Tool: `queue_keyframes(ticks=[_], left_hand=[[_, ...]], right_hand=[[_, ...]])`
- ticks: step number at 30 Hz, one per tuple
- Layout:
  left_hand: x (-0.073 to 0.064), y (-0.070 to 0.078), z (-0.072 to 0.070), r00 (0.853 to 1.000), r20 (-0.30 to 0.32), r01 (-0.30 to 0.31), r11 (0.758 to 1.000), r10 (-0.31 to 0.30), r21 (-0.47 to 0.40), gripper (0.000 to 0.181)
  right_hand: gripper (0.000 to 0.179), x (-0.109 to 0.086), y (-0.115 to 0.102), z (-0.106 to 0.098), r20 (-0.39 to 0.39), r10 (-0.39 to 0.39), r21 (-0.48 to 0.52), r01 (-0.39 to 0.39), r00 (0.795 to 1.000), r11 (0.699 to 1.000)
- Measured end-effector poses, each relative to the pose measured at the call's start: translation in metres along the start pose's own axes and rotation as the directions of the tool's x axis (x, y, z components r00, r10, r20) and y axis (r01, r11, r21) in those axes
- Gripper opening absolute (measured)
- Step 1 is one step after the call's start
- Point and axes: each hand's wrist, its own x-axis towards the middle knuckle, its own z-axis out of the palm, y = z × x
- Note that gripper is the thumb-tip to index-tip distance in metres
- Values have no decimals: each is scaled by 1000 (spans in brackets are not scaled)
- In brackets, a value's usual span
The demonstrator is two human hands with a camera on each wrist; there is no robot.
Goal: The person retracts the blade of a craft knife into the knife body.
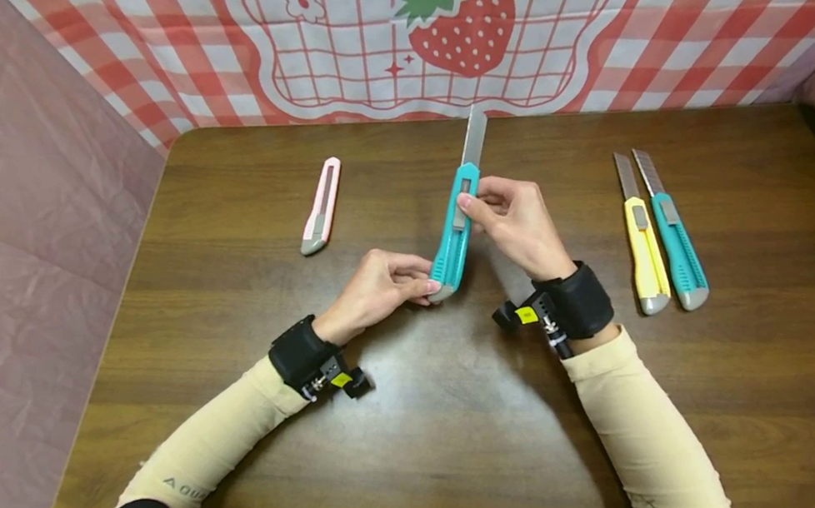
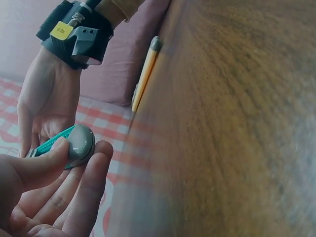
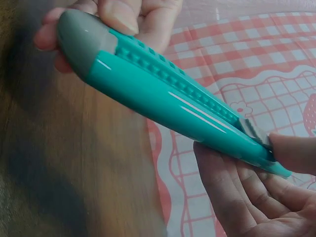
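Both hands hold a teal utility knife [image 1: 453,247] above the table, its blade [image 1: 474,140] out and pointing away from me. My left hand [image 1: 377,288] pinches the grey end cap [image 2: 81,144] between thumb and fingers. Higher on the body, my right hand [image 1: 524,221] grips the handle, its thumb on the grey slider [image 3: 254,132]. In the right wrist view the blade is out of sight. A pink utility knife [image 1: 321,206] lies left of the hands, with no blade showing.
To the right lie a yellow utility knife [image 1: 647,252] and a second teal one [image 1: 683,243], side by side with blades out. The wooden table [image 1: 444,459] meets a red checked strawberry cloth [image 1: 357,30] at the back. Pink fabric [image 1: 24,244] hangs at the left.
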Motion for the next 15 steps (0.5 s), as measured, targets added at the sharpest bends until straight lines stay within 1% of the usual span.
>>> queue_keyframes(ticks=[4,9,12,15], left_hand=[[0,0,-1,1000,-3,-11,1000,11,3,22],[0,1,0,1000,-11,-28,999,29,45,22],[-1,2,1,999,-23,-46,995,48,85,22],[-2,3,1,998,-35,-56,993,60,107,22]], right_hand=[[18,0,0,2,-16,9,38,-8,1000,999],[19,0,-1,4,-39,16,21,-15,999,1000],[21,-1,-2,4,-33,34,29,-33,999,999],[23,-1,-3,5,-17,41,35,-40,999,999]])
